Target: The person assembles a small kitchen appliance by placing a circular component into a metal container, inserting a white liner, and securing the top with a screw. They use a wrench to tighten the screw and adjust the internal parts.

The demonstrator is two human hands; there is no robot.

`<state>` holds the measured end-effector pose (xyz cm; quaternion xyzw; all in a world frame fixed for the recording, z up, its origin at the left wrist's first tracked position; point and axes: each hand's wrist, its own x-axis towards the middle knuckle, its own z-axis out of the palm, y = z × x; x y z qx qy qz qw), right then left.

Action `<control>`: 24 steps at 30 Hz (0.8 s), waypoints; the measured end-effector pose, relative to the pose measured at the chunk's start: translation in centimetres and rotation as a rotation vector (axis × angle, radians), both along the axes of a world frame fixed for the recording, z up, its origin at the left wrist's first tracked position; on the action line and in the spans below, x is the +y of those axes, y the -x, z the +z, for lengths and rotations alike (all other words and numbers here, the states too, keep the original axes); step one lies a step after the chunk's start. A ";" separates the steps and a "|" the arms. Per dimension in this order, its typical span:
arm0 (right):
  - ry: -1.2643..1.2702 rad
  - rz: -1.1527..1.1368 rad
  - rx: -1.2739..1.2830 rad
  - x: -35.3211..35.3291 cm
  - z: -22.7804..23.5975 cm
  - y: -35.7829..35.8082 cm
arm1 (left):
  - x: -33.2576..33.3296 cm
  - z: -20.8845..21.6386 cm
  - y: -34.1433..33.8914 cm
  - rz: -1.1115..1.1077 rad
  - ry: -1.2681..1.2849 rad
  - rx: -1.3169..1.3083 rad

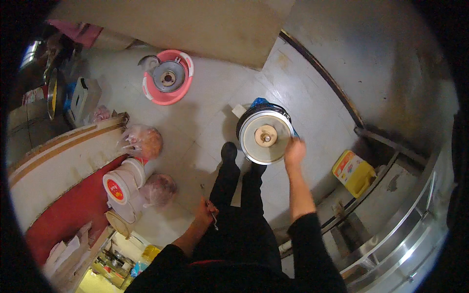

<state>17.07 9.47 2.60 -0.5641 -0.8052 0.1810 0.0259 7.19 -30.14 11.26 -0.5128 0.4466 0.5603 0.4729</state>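
A round machine [250, 141] stands on the floor just beyond my feet, with a pale metal top, a beige disc at its centre and a short shaft. Its dark body and some blue parts show behind the rim. My right hand [294, 152] is closed at the right edge of this machine; the fingertips are partly hidden and a little blurred. Down by my left thigh, my left hand [206, 211] is closed round a thin metal wrench [215, 223], whose two ends stick out above and below the fingers.
Ahead to the left sits a pink basin [150, 93] holding a round metal part [177, 84]. White buckets [117, 188] and filled plastic bags [141, 141] line the left side. A yellow jug [354, 173] lies at right beside a metal frame [391, 146]. A large beige panel [195, 29] juts in ahead.
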 end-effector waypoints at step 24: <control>0.015 -0.017 -0.056 1.3 0.1 0.0 | 1.9 0.3 -0.7 -0.287 -0.008 0.011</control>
